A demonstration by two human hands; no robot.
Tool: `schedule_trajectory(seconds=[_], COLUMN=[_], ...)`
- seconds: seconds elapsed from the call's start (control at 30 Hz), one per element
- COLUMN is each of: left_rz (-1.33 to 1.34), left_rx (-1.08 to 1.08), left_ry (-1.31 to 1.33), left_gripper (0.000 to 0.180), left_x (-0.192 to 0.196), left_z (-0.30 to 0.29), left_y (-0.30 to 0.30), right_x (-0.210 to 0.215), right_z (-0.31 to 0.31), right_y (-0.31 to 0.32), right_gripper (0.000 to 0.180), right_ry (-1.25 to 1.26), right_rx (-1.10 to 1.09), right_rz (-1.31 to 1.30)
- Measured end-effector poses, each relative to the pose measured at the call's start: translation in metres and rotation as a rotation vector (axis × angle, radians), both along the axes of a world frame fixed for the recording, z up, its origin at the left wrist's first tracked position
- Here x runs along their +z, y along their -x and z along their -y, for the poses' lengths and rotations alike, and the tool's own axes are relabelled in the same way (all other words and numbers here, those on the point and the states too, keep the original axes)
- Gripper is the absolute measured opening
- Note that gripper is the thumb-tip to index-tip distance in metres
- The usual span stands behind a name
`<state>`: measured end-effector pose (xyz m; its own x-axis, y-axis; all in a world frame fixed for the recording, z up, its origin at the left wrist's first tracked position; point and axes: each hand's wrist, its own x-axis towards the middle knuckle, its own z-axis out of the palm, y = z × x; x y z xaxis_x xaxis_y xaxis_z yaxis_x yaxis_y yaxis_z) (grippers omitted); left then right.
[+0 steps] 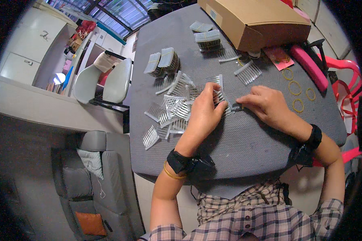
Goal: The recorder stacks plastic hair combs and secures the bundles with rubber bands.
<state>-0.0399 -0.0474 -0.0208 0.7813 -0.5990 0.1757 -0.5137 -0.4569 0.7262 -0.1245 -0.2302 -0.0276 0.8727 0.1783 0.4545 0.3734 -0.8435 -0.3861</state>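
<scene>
My left hand (205, 110) is closed on a clear hair comb (219, 96) with thin teeth, thumb and fingers pinching it. To its left lies a loose pile of similar combs (177, 105). My right hand (268, 105) is closed, its thumb and index fingertips brought together just right of the held comb; whatever they pinch is too small to make out. A small black patch with pale print (236, 107) shows between the two hands. Two more loose combs, one of them a wide comb (248, 72), lie beyond my hands.
Banded comb stacks (169, 60) stand at the far left and more stacks (208, 40) at the back. A cardboard box (265, 30) fills the far right. Several yellow rubber bands (295, 82), a pink packet (278, 59) and a long pink object (308, 69) lie at right.
</scene>
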Motion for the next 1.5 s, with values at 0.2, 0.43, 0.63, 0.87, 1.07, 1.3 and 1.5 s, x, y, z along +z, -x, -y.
schedule_trajectory(seconds=[0.2, 0.43, 0.63, 0.87, 1.07, 1.3, 1.5], left_rz=[-0.001, 0.022, -0.059, -0.002, 0.067, 0.051, -0.029], left_rx=[0.015, -0.002, 0.019, 0.018, -0.004, 0.013, 0.019], left_ry=[-0.016, 0.018, -0.03, 0.006, 0.071, 0.042, -0.021], left_gripper=[0.038, 0.037, 0.038, 0.036, 0.036, 0.036, 0.037], left_x=[-0.003, -0.002, 0.0, -0.006, -0.012, -0.009, -0.002], left_z=[0.0, -0.001, 0.001, 0.0, 0.0, 0.001, 0.0], left_y=[0.0, 0.001, 0.0, 0.0, -0.001, 0.0, 0.001], right_x=[0.0, 0.001, 0.0, 0.002, 0.006, 0.001, 0.005], right_z=[0.001, -0.001, 0.0, 0.002, 0.003, 0.001, -0.001], right_y=[0.005, 0.002, 0.0, 0.001, 0.005, 0.001, 0.004], right_gripper=[0.015, 0.015, 0.014, 0.016, 0.015, 0.013, 0.012], right_ry=[-0.133, -0.075, -0.006, -0.021, -0.029, -0.175, 0.008], right_rx=[0.027, -0.032, -0.011, 0.021, 0.055, -0.062, -0.009], right_rz=[-0.052, 0.031, 0.032, 0.022, -0.016, -0.087, -0.015])
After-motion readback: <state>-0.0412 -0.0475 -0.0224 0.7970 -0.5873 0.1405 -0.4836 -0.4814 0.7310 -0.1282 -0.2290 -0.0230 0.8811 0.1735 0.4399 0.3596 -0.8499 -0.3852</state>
